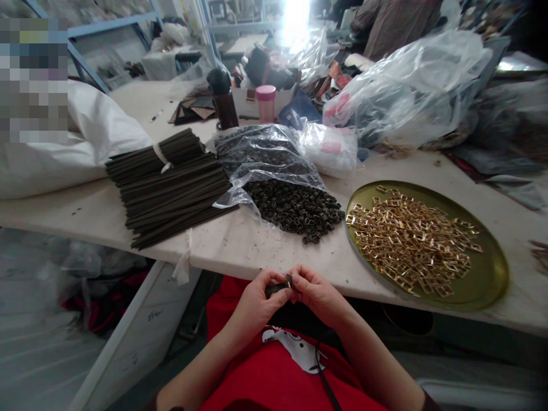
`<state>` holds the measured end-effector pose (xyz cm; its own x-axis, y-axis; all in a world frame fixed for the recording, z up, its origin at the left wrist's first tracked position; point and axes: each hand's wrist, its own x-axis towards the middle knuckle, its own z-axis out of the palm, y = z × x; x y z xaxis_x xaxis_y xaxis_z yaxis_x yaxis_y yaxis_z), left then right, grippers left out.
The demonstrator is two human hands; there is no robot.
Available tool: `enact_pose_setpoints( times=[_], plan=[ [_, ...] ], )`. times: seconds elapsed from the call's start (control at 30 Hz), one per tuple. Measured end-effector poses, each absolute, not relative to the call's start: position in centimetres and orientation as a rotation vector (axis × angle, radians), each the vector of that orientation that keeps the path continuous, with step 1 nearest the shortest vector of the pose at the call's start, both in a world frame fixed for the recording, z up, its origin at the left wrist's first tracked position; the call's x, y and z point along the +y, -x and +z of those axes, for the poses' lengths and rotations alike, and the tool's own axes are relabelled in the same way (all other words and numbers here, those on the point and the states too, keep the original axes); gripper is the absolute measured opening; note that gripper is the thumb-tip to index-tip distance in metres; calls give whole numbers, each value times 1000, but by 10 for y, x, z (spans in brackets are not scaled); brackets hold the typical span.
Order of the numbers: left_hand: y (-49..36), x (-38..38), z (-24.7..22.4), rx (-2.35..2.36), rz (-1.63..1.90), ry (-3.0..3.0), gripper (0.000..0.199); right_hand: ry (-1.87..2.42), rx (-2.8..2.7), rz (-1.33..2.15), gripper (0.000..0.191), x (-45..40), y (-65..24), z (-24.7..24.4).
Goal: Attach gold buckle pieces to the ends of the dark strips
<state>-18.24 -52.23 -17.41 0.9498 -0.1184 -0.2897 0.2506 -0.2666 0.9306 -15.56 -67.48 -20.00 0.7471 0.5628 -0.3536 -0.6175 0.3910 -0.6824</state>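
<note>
Both hands meet at the table's front edge, over my lap. My left hand (263,297) is closed round a dark strap (274,289). The fingertips of my right hand (310,288) pinch the strap's end, where a small glint of gold metal shows. Beyond them on the table lies a pile of small dark loops (295,208), spilling from a clear plastic bag (265,151). A bundle of dark strips (171,188), tied with a white band, rests to the left. On the right, a round gold tray (492,279) holds many gold buckles (411,240).
At the back of the white table (240,245) stand a dark bottle (225,103) and a pink-lidded jar (265,105). Large clear plastic bags (411,85) lie at the back right. White fabric (103,123) covers the left end. Part of another person (396,25) shows behind.
</note>
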Motion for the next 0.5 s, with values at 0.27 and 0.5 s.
enact_pose_setpoints(
  times=[0.27,0.5],
  plan=[
    [178,-522,-174,118,-331,-1821,19,876,94,759,26,-673,153,-202],
    [178,-522,-179,149,-313,-1863,18,1076,11,678,27,-671,155,-199]
  ],
)
